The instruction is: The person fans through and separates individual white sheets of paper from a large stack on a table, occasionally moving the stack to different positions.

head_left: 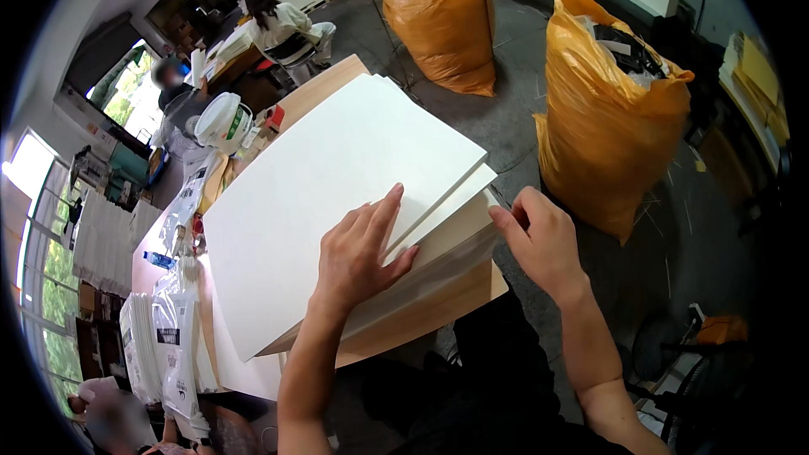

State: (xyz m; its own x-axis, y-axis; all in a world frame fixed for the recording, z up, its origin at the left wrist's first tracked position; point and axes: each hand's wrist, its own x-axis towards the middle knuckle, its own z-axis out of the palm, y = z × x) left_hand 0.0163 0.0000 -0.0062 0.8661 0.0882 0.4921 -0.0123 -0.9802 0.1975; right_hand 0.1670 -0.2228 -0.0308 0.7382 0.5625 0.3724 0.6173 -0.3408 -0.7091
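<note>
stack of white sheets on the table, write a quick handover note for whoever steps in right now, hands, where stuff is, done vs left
Left hand: open, lying flat on the top white sheet, near its right corner.
Right hand: fingers at the right edge of the stack of white sheets, touching the side of the pile; no sheet lifted clear.
The stack sits on the wooden table, at its near right corner. The top sheets are fanned out of line with the ones below.
Two full orange bags stand on the floor to the right.
Done: sheets piled on the table. Left: the edges are not yet flush.
</note>
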